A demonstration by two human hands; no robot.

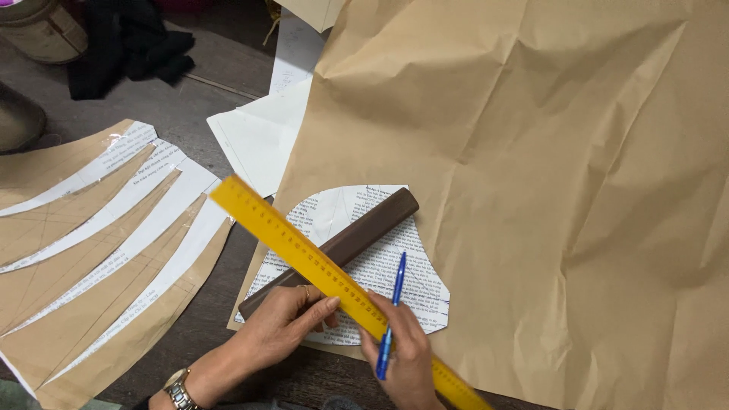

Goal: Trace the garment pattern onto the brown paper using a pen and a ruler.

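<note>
My left hand (pixel 285 323) rests on the near end of a dark brown wooden bar (pixel 357 234) that lies slantwise across a white printed paper pattern piece (pixel 410 277). Its thumb touches a long yellow ruler (pixel 304 254). My right hand (pixel 406 353) grips the ruler's lower part and also holds a blue pen (pixel 392 311), tip pointing away from me. The ruler slants from upper left to lower right, lifted above the pattern piece. Under the pattern piece lies a large creased sheet of brown kraft paper (pixel 531 152).
To the left lies a brown paper pattern (pixel 83 281) with several white printed strips taped across it. White paper sheets (pixel 258 137) lie behind the ruler. Dark cloth (pixel 129 45) and a tan bag (pixel 45 30) sit at the far left on the dark floor.
</note>
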